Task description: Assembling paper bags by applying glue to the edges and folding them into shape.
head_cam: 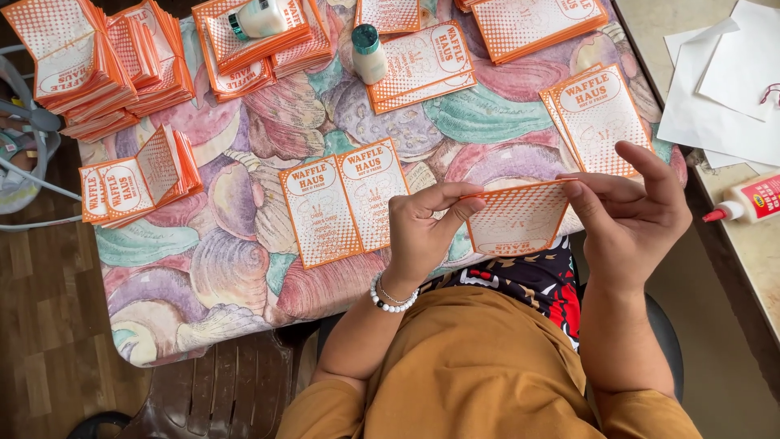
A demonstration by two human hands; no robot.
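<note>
From the head camera, both hands hold one orange-and-white printed paper sleeve [520, 215] just above the near edge of the table [244, 284], in front of the person's lap. The left hand [422, 232] is closed on the sleeve's left edge, thumb over the front and fingers curled behind; the right hand [630, 215] pinches the right edge between thumb and forefinger, with the other fingers raised and spread. The sleeve looks folded over, its top edge a crease, so the step in hand seems to be folding or pressing it flat. To do that well, I judge the two edges should be lined up before any pressure goes on, the grip kept at the sides so the print stays clean, and the crease run firmly with a thumb from one end to the other. An unfolded sheet [345, 199] of the same print lies flat on the shell-patterned cloth just left of the left hand. As for containers, a small white bottle with a green cap [368, 53] stands upright near the far side, touching a stack of sleeves [422, 65]; what it holds cannot be seen. Another white bottle [260, 16] lies on a stack at the top. A glue bottle with a red tip [743, 203] lies on the side counter to the right, near loose white paper [715, 89]. More stacks [97, 65] fill the far left.
</note>
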